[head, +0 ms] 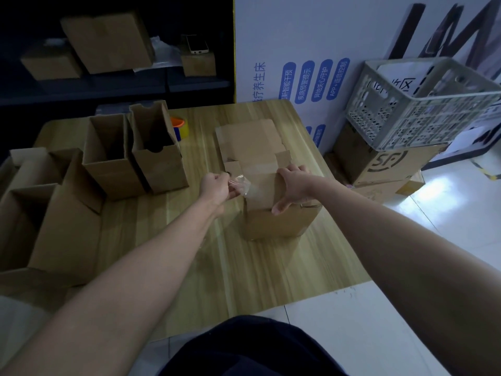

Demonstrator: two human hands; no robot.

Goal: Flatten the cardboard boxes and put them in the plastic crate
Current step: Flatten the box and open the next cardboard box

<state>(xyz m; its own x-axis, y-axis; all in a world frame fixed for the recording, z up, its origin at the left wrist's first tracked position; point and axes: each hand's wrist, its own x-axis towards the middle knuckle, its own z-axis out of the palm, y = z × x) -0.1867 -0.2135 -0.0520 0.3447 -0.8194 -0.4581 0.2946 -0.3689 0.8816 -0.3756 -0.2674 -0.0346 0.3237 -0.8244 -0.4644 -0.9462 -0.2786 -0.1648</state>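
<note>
Your left hand sits just left of the taped box, fingers curled together and pinching a strip of clear tape that runs onto the box's top. Your right hand grips that top, fingers hooked over its far edge and thumb spread down the near side. The box stands upright on the wooden table. A flattened cardboard piece lies just behind the box. Two open boxes stand well to its left. The plastic crate sits tilted, far right of it and off the table, on stacked cartons.
</note>
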